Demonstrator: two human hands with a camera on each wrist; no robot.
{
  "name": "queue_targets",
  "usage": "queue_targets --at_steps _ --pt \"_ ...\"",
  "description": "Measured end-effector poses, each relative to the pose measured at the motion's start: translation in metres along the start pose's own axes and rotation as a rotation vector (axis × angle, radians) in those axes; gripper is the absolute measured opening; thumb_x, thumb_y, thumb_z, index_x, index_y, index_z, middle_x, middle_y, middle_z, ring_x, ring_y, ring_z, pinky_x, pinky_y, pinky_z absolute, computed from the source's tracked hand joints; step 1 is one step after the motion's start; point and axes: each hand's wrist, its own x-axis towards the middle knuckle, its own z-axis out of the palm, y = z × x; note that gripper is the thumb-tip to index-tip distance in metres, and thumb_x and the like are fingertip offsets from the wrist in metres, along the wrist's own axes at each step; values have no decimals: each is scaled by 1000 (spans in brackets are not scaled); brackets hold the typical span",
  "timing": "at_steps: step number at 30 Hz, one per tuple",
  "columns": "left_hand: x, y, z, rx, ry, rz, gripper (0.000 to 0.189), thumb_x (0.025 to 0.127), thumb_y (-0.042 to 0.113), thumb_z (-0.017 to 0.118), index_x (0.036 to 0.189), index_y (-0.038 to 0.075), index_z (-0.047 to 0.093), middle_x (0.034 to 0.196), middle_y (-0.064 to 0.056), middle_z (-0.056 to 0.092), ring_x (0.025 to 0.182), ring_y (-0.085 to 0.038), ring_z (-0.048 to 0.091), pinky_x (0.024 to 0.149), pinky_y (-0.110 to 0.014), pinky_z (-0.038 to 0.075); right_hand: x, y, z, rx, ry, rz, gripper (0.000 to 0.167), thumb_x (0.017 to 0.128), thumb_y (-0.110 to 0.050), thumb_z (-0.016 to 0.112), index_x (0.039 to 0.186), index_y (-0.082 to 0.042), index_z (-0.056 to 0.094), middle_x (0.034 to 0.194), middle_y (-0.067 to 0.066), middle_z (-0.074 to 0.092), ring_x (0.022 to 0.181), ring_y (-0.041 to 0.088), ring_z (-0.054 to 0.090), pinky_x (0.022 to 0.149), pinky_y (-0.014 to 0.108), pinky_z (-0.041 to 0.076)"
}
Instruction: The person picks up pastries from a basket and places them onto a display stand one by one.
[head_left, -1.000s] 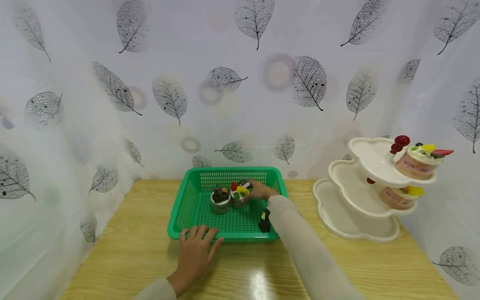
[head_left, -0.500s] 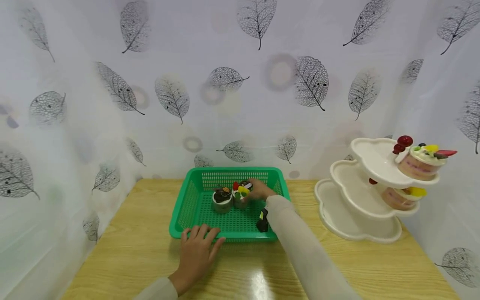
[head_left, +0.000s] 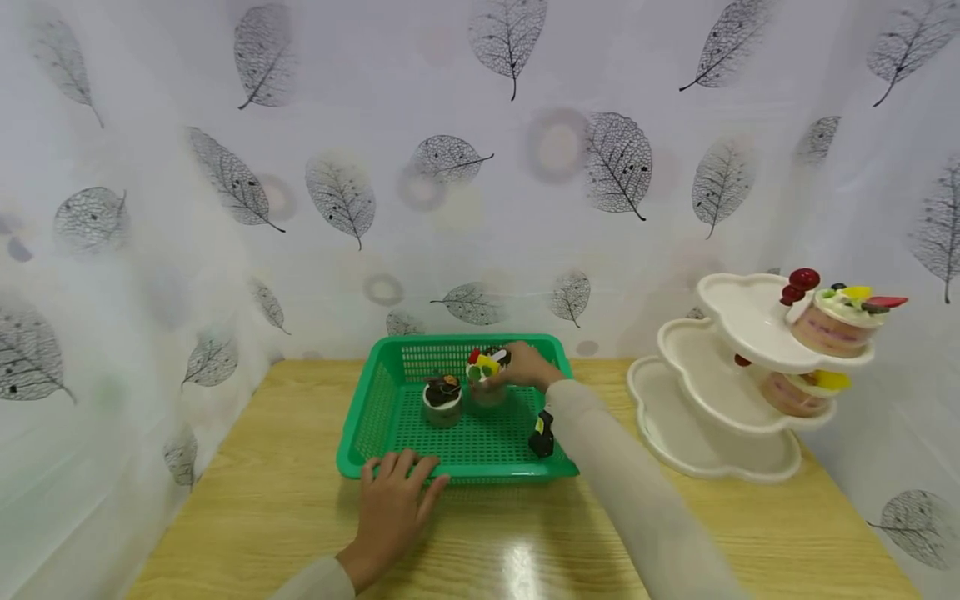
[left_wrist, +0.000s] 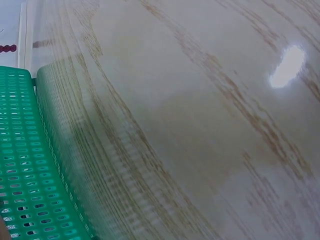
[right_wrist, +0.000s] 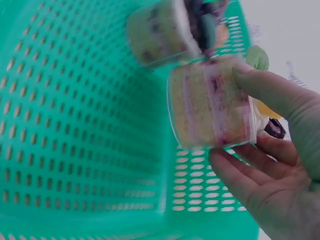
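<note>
My right hand (head_left: 528,367) pinches a clear dessert cup (right_wrist: 212,105) of layered cake, thumb on one side and fingers on the other. Red, yellow and green fruit pieces top this cup, which is held tilted in the right wrist view, inside the green basket (head_left: 450,472). Just left of it stands a second dessert cup (head_left: 442,407) with a dark chocolate-like topping. My left hand (head_left: 390,504) rests its extended fingers on the basket's front rim. In the left wrist view that hand is almost wholly out of frame, with the basket's perforated wall (left_wrist: 30,165) at the left.
To the right stands a tiered cream-white stand (head_left: 712,417) with scalloped plates. A fruit-topped cake cup (head_left: 832,329) sits on its top tier, another cake cup (head_left: 795,396) on the middle one. A small black object (head_left: 542,435) shows beside my right sleeve. A leaf-patterned curtain (head_left: 480,208) hangs behind.
My right hand has lifted the fruit-topped cup slightly, up and away from the chocolate-topped one. The black object by the sleeve shifted with the arm. My left hand stays on the rim.
</note>
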Motion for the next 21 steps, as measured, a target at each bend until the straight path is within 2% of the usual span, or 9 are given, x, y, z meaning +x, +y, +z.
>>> queue_targets --at_steps 3,7,11,14,18,21 --pt "0 1 -1 -6 -3 -2 29 90 45 61 103 21 69 91 2 61 88 -22 55 82 -52 36 -7 -7 -10 27 6 -14 89 77 -35 80 145 1 35 146 21 39 130 38 42 100 52 40" --pt "0 1 -2 -9 2 2 27 88 43 63 103 21 68 91 2 61 88 -22 55 81 -52 36 -17 -14 -24 41 33 -45 86 78 -37 79 143 0 38 144 20 43 128 37 44 98 51 42" --pt "1 0 -4 -4 7 4 25 86 41 67 102 21 68 91 2 61 88 -21 55 81 -52 37 -27 -19 -35 67 57 -102 70 78 -35 80 132 -1 51 127 17 57 113 32 56 90 45 49" --pt "2 0 -4 2 -1 4 25 87 42 66 102 22 68 92 2 62 89 -21 56 81 -52 37 -35 -21 -41 78 76 -120 68 77 -33 81 130 -2 53 117 14 61 103 28 59 85 41 50" --pt "1 0 -3 5 -11 2 27 89 45 62 103 22 69 92 3 62 90 -22 56 82 -52 37 -45 -18 -49 51 104 -119 78 77 -37 80 139 -3 45 122 12 58 104 25 58 84 40 51" --pt "1 0 -2 -3 -10 -1 27 89 44 62 102 22 69 92 2 62 90 -22 56 82 -53 37 -51 -14 -53 75 118 -141 73 77 -36 80 135 -5 49 122 12 58 105 27 58 82 39 52"
